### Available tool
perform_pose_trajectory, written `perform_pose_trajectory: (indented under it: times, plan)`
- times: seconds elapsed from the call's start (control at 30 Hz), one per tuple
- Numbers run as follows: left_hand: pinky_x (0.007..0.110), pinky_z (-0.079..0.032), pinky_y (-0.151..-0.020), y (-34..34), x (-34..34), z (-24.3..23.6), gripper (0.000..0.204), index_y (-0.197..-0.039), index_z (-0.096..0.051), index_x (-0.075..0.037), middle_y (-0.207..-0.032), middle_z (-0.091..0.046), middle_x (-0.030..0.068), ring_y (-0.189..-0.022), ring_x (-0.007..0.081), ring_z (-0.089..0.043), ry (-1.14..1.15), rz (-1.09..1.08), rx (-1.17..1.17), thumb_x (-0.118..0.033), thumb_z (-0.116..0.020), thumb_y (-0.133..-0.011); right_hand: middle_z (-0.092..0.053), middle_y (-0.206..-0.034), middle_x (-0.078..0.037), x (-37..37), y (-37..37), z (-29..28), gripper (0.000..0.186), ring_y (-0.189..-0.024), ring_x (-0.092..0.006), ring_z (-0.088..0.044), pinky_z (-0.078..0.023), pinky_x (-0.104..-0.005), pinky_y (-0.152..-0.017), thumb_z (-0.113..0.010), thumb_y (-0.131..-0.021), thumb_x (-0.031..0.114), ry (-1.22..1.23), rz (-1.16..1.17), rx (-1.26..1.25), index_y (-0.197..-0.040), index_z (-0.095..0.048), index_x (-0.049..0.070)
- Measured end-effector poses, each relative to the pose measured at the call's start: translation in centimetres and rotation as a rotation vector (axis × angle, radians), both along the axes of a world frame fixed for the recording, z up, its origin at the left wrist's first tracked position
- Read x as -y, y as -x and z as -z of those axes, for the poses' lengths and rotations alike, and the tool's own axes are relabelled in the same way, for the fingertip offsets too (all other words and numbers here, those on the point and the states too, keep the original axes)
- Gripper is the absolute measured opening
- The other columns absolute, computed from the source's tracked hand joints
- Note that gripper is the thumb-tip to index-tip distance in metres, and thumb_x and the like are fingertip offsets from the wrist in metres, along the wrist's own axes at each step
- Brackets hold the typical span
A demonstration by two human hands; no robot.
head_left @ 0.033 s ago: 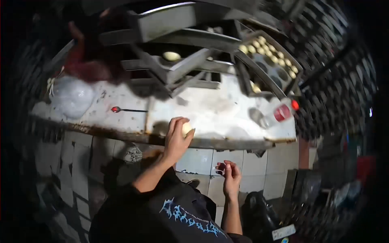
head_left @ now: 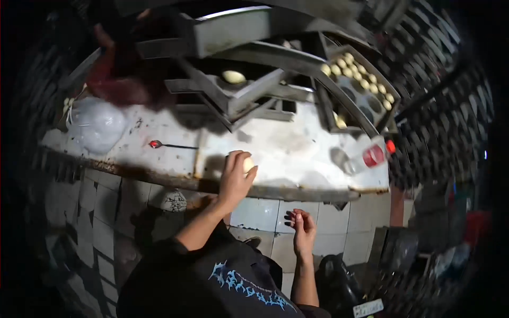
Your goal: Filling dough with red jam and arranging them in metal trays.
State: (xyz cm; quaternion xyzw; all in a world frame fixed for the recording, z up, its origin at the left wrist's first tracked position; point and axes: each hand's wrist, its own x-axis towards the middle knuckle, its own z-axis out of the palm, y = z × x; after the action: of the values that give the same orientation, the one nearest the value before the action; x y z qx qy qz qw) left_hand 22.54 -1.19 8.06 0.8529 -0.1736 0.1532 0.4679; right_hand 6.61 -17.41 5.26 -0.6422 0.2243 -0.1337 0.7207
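Observation:
A pale, round dough ball is in my left hand, whose fingers wrap round it just above the near edge of the white, stained worktop. Lower and to the right, my right hand hangs in front of the worktop with its fingers apart and slightly curled, holding nothing. A dark-handled spoon with red on its bowl lies left of my left hand. To the right, a clear bottle with a red label and cap lies on its side.
Metal trays are piled along the back, one with a single pale ball. The right tray holds several balls in its cups. A clouded plastic bag sits at left. Behind it is another person's red-clothed part, blurred.
The worktop and trays sit slightly lower and further right in the picture, as the view shifts. My left hand still grips the ball; my right hand is nearly where it was.

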Motion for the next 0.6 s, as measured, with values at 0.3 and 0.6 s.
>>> perform_pose_trajectory:
  times: [0.3,0.6]
  plan:
    - [0.038,-0.041,-0.087,-4.2,-6.4,1.5,0.044,-0.115,-0.05,-0.004,-0.117,-0.05,0.0143,-0.106,0.03,-0.049,-0.004,0.255,-0.087,-0.018,-0.065,-0.076,-0.06,-0.084,-0.019,-7.6,-20.3,7.5,0.02,-0.081,-0.0296,-0.056,-0.043,-0.0367,-0.076,-0.054,-0.079,0.014,0.695,-0.282,0.158,-0.091,-0.059,-0.002]
    - [0.044,-0.043,-0.084,-14.1,-17.7,-11.1,0.038,-0.109,-0.052,0.001,-0.105,-0.057,0.0151,-0.098,0.0327,-0.055,0.297,0.517,0.347,-0.017,-0.062,-0.077,-0.058,-0.089,-0.014,-6.6,-17.7,7.0,0.025,-0.08,-0.027,-0.055,-0.044,-0.0381,-0.073,-0.065,-0.076,0.022,1.413,-0.45,-0.143,-0.091,-0.059,0.002]
